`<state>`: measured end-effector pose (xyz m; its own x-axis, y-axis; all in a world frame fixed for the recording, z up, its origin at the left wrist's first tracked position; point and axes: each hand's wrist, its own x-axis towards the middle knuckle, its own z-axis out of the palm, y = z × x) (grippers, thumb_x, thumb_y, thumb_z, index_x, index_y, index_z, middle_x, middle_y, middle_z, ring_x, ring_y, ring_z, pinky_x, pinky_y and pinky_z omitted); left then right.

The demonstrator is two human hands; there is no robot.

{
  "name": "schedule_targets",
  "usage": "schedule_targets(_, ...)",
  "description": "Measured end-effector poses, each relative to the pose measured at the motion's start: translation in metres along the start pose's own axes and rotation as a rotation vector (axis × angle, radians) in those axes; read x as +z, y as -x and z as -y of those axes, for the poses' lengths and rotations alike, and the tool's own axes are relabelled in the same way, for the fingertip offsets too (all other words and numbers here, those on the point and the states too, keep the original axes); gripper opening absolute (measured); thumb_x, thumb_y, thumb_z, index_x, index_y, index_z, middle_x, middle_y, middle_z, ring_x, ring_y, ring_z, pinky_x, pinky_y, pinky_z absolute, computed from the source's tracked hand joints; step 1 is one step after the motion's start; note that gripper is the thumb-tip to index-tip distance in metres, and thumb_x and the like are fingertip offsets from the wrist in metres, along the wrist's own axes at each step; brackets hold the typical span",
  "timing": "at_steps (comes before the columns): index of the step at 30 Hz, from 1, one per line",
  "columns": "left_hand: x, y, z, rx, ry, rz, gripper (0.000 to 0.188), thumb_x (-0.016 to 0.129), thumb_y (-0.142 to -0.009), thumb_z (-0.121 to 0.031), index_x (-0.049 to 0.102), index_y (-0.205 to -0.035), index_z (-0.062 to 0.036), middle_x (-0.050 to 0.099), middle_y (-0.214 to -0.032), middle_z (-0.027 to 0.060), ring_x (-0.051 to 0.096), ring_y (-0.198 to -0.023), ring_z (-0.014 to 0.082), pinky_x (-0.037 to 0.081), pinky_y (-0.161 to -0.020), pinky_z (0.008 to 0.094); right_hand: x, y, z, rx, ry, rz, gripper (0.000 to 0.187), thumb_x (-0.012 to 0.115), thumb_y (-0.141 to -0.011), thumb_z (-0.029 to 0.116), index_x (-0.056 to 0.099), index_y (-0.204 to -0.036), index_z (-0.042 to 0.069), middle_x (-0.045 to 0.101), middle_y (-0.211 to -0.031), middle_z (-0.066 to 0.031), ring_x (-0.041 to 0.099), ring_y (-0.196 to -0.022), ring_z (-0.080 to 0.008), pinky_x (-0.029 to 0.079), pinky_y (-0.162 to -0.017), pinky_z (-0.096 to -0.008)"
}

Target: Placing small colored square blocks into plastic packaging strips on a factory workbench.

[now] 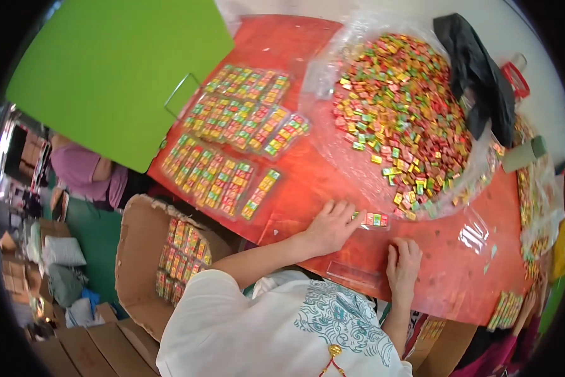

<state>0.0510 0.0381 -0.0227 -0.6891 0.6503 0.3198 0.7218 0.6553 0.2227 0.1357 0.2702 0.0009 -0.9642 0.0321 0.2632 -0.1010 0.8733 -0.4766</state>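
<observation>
My left hand point(334, 227) lies with its fingers stretched out over the left end of a small clear plastic tray point(375, 220). Small foil-wrapped pieces in red, green and yellow sit in that tray. To the right and nearer to me, my right hand point(404, 267) rests on the red table point(443, 276), loosely bent, thumb and fingers apart, nothing visible in it. Between my wrists, close to the front edge, lies an empty clear tray point(353, 274). Beyond both hands a big heap of wrapped pieces point(408, 119) spreads over a clear plastic sheet point(323, 119).
Filled trays point(210, 176) lie in rows at the left, by a green panel point(119, 75). A cardboard box point(135, 251) with filled trays stands left of me. Black cloth point(477, 75) and a green cylinder point(524, 154) lie at right. Another person's hand point(527, 308) is at the far right.
</observation>
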Motion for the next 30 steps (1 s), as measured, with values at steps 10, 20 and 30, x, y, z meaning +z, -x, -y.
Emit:
schedule_targets(10, -0.063, 0.057, 0.034, -0.337, -0.173, -0.327, 0.058, 0.063, -0.080, -0.001, 0.054, -0.138, -0.0011, 0.055, -0.114, 0.0164, 0.054, -0.103, 0.0344, 0.041, -0.089, 0.0479, 0.009, -0.007, -0.013, -0.072, -0.067, -0.064, 0.016, 0.066, -0.089, 0.006, 0.066, -0.106, 0.006, 0.063, -0.101, -0.0119, 0.060, -0.096, -0.0297, 0.042, -0.087, -0.0405)
schedule_targets(20, -0.073, 0.100, 0.054, -0.695, -0.603, -0.124, 0.066, 0.072, -0.082, -0.028, 0.053, -0.143, -0.0112, 0.048, -0.139, 0.0189, 0.047, -0.128, 0.0371, 0.022, -0.108, 0.0656, 0.007, -0.006, -0.014, -0.061, -0.120, -0.036, 0.016, 0.066, -0.088, 0.006, 0.067, -0.104, 0.006, 0.063, -0.103, -0.0122, 0.060, -0.099, -0.0307, 0.043, -0.088, -0.0408)
schedule_targets(30, -0.058, 0.071, 0.095, -0.563, -0.612, 0.030, 0.067, 0.063, -0.087, -0.020, 0.045, -0.152, -0.0177, 0.036, -0.160, 0.0197, 0.031, -0.149, 0.0418, 0.015, -0.114, 0.0728, 0.006, -0.009, -0.016, -0.030, -0.160, -0.080, 0.017, 0.069, -0.086, 0.008, 0.068, -0.103, 0.007, 0.065, -0.102, -0.0110, 0.060, -0.101, -0.0304, 0.042, -0.091, -0.0420)
